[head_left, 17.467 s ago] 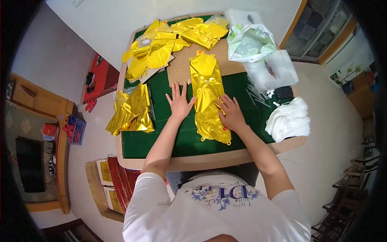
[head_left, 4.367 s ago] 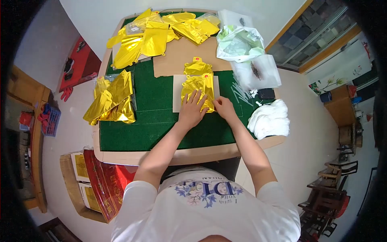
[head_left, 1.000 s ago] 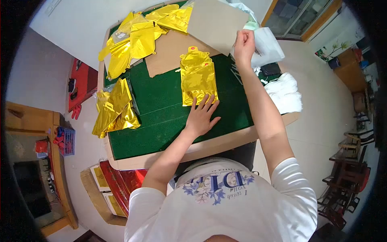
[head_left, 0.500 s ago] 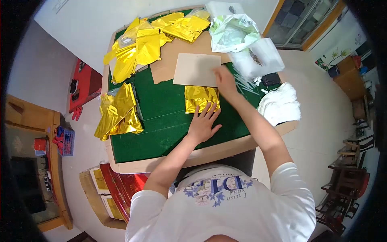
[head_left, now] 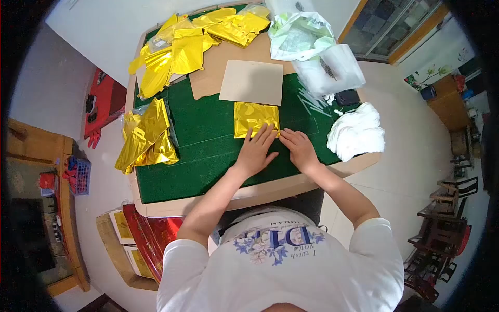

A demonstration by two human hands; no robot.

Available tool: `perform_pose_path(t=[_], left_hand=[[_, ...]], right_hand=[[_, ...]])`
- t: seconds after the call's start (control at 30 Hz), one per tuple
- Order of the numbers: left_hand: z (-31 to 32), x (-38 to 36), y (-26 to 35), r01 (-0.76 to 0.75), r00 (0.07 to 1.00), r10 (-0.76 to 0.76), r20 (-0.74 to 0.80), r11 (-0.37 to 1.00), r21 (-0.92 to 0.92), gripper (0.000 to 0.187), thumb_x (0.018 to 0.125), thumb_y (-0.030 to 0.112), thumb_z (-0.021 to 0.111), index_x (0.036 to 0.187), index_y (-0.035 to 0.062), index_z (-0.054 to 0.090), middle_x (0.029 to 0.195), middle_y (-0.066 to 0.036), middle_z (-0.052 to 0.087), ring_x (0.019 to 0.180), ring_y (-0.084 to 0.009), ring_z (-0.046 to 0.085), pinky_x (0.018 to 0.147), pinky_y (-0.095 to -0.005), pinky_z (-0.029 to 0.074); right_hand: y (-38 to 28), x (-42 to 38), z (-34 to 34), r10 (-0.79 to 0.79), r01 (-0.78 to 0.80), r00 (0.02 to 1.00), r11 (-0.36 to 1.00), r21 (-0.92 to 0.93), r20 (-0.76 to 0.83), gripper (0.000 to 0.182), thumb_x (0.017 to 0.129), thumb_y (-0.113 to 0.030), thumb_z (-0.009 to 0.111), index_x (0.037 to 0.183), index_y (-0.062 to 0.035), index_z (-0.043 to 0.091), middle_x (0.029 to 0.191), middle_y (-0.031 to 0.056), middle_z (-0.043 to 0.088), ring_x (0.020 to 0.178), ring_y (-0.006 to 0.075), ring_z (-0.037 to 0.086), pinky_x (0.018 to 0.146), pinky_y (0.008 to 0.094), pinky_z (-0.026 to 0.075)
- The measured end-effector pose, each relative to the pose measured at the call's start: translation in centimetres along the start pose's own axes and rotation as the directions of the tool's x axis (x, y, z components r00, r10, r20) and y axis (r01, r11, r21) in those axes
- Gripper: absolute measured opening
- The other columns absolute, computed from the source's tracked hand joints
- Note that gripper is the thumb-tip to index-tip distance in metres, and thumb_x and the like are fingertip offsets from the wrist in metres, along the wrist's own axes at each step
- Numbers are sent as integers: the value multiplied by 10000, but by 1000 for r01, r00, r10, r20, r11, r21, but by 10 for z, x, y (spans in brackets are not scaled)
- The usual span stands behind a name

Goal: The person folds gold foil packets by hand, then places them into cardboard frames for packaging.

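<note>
A folded square of shiny gold foil point(head_left: 254, 119) lies flat on the green tabletop in front of me. My left hand point(head_left: 254, 151) rests palm down with spread fingers over its near edge. Close by on the right, my right hand point(head_left: 301, 149) lies with its fingers stretched out, the fingertips at the foil's near right corner. Neither hand is wrapped around anything. Just beyond the foil is a tan cardboard rectangle point(head_left: 251, 82), whose near edge meets or slightly covers the foil's far edge.
Gold foil pieces point(head_left: 184, 49) are heaped at the back left, with another bunch point(head_left: 150, 138) at the left edge. Plastic bags point(head_left: 301, 36) stand at the back right. Thin pale strips point(head_left: 313, 100), a black item point(head_left: 347, 97) and a white cloth-like bundle point(head_left: 357, 132) lie along the right.
My right hand has come back from the cardboard's right edge to the foil's near right corner. My left hand stays on the foil. The whole view has shifted slightly.
</note>
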State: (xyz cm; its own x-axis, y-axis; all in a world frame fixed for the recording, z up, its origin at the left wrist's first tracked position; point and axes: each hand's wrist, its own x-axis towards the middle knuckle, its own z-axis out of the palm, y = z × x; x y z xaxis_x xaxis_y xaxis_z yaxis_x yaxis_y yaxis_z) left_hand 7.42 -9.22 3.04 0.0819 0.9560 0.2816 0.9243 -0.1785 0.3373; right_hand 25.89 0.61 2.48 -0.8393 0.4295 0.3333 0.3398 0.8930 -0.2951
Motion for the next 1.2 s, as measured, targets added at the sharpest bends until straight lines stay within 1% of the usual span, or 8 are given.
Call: perform_pose_path(t=[0.07,0.2,0.5,0.73,0.9,0.97,1.13,1.2], left_hand=[[0,-1,-15,-85,987,88,-136,996,27,422,841,224,656,1206,42,547,1261,-130,532,1211,-305,484,1013,-447,401],[-3,5,-27,-109,992,116,-46,984,138,198,786,84,607,979,41,588,961,-96,568,949,-278,549,842,-350,484],[-11,19,-22,-200,977,211,11,907,369,103,767,136,599,840,76,559,865,-72,536,841,-229,552,649,-331,469],[-7,6,-4,-193,971,229,-71,923,333,93,772,149,596,833,85,568,826,-62,537,837,-225,553,670,-334,465],[-8,-24,23,-223,974,228,10,941,256,188,778,164,591,943,78,621,875,-62,560,870,-227,565,704,-331,466],[-7,-33,31,-203,977,212,-30,960,194,166,737,155,613,881,75,594,836,-63,532,840,-236,554,725,-359,474],[-23,-31,32,-12,997,5,-71,995,-95,231,782,146,643,990,48,619,1021,-102,613,999,-291,586,871,-377,491],[-14,-25,13,-15,993,8,-115,998,-60,274,798,149,648,1052,49,618,1120,-114,599,1080,-306,561,921,-398,469]], right_hand=[[2,1,3,-1,1,1000,1000,-1,-12,506,712,53,576,1207,-47,591,1296,96,559,1269,265,478,1051,441,363],[1,1,4,2,-3,1000,1000,-8,-30,472,718,42,576,1181,-48,601,1280,94,570,1260,266,486,1046,440,367],[-10,15,-2,22,-19,993,999,30,-116,429,755,3,599,1182,-37,580,1255,112,569,1272,279,469,1057,455,360],[-13,16,-7,-82,83,996,995,-61,26,408,779,-29,602,1187,-34,580,1263,115,570,1275,271,469,1094,465,328],[-35,-20,-15,-37,44,988,998,-47,152,373,794,-67,594,1166,-37,605,1271,113,576,1263,258,486,1100,464,322],[-43,-31,-17,-22,30,987,999,-46,158,372,793,-65,593,1164,-34,607,1269,110,581,1270,248,484,1103,460,318],[-44,-38,-16,11,-14,995,999,30,100,440,736,-1,626,1171,-60,613,1277,103,577,1251,258,508,1087,461,353],[-46,-37,-20,6,-9,994,1000,25,112,405,757,-23,614,1161,-50,618,1270,110,580,1249,258,508,1087,459,349]])
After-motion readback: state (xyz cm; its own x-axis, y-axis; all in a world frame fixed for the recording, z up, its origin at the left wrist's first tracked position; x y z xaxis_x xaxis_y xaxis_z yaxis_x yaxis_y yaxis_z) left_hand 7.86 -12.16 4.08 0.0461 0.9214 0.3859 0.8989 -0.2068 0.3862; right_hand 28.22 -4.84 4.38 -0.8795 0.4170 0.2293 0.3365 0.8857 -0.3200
